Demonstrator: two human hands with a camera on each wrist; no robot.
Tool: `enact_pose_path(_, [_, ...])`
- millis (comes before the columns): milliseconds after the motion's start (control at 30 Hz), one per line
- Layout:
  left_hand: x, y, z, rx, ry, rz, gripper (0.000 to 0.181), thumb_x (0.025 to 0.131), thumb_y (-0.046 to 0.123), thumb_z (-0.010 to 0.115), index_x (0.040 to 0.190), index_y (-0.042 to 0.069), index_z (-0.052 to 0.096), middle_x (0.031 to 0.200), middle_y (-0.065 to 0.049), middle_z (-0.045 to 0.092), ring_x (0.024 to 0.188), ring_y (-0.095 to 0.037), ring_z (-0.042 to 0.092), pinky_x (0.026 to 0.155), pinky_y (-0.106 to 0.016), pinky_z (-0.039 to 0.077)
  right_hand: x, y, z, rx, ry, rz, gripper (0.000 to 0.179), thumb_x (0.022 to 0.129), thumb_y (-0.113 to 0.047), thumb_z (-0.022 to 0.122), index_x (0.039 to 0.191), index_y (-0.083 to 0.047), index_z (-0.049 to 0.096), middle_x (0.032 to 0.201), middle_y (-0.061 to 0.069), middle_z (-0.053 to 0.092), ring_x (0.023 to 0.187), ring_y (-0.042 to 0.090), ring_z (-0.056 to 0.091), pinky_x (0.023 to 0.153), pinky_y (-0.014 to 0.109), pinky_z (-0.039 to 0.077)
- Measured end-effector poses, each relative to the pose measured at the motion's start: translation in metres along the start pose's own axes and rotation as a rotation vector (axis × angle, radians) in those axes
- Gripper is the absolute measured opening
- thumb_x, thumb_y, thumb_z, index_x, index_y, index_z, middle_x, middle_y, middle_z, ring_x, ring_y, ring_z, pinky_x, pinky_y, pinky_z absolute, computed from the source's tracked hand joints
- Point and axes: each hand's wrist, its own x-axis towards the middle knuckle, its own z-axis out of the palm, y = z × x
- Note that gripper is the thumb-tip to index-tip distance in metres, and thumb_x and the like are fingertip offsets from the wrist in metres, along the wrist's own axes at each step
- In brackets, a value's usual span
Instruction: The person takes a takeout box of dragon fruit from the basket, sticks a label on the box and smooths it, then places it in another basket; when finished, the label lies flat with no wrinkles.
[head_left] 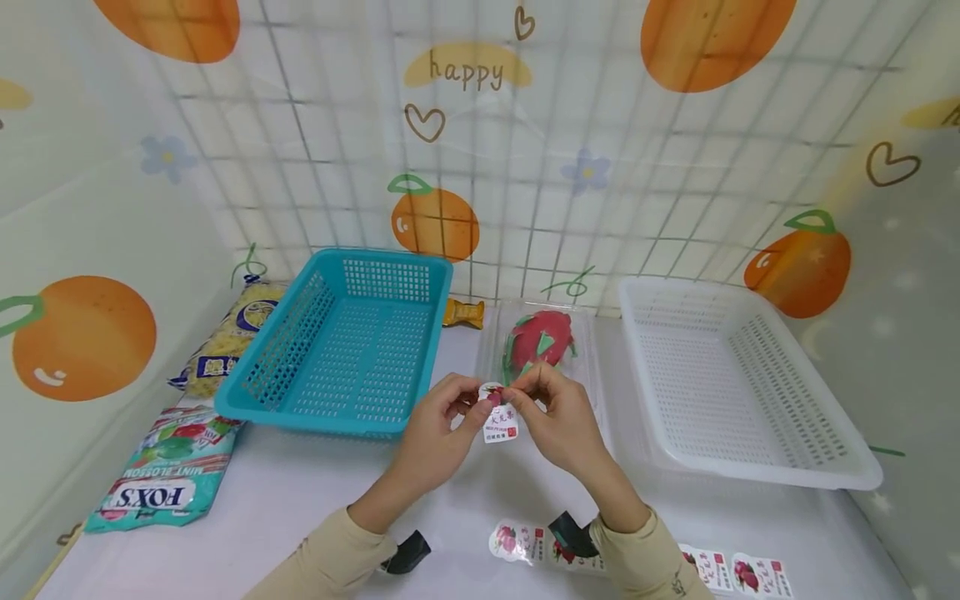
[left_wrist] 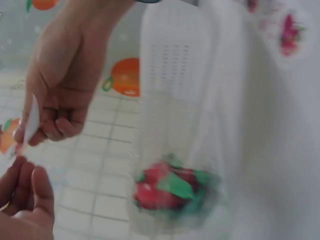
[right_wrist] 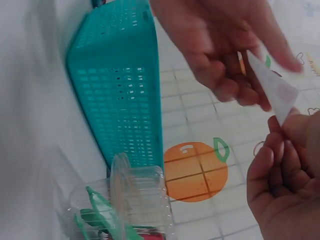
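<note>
Both hands meet over the table, in front of a dragon fruit [head_left: 546, 335] in a clear plastic box [head_left: 588, 367]. Between them is a small white sticker label [head_left: 501, 427] with a dragon fruit picture and red and black print. My left hand [head_left: 438, 429] pinches its left side near the top. Thumb and fingers of my right hand [head_left: 561, 417] pinch the upper right edge. In the right wrist view the label [right_wrist: 274, 89] slants between the two hands, its pale side showing.
A teal basket [head_left: 431, 350] stands left and a white basket [head_left: 637, 367] right. Left of the teal one lie a yellow pasta bag [head_left: 225, 346] and a green FOX'S candy bag [head_left: 168, 467]. A small golden packet [head_left: 465, 314] sits behind. More labels [head_left: 517, 542] lie near the front edge.
</note>
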Motion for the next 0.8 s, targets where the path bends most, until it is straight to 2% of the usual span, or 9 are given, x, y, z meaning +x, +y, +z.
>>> enact_pose_path(167, [0.020,0.010,0.010,-0.028,0.105,-0.009,0.015,0.098,0.016,0.069,0.109,0.005,0.073,0.100,-0.007,0.070,0.089,-0.016,0.063,0.078,-0.024,0.057,0.001,0.001,-0.002,-0.026,0.043,0.000,0.011,0.091,-0.009,0.076,0.088,-0.008,0.066,0.082,0.003,0.072,0.072,0.007,0.061,0.067,0.024,0.052])
enact_pose_path(367, [0.037,0.017,0.019,0.054,0.147,-0.051,0.013,0.096,0.018,0.072,0.105,0.010,0.076,0.097,-0.003,0.074,0.087,-0.016,0.065,0.076,-0.023,0.057,0.005,0.005,-0.008,-0.011,0.106,0.012,0.010,0.091,-0.009,0.076,0.091,-0.006,0.067,0.083,0.006,0.071,0.074,0.009,0.061,0.068,0.022,0.052])
enact_pose_path(567, [0.051,0.021,0.025,0.081,0.106,-0.068,0.017,0.096,0.020,0.073,0.109,0.010,0.075,0.098,-0.004,0.074,0.087,-0.016,0.063,0.075,-0.021,0.054,0.009,0.012,-0.016,-0.012,0.165,0.031,0.011,0.091,-0.010,0.076,0.094,-0.003,0.067,0.084,0.009,0.071,0.075,0.008,0.061,0.068,0.019,0.052])
enact_pose_path(800, [0.059,0.022,0.029,0.126,0.045,-0.074,0.015,0.095,0.021,0.073,0.104,0.010,0.076,0.092,-0.002,0.073,0.083,-0.015,0.061,0.072,-0.021,0.053,0.010,0.014,-0.023,-0.017,0.210,0.060,0.013,0.091,-0.010,0.076,0.095,-0.002,0.068,0.084,0.010,0.070,0.074,0.011,0.060,0.068,0.018,0.051])
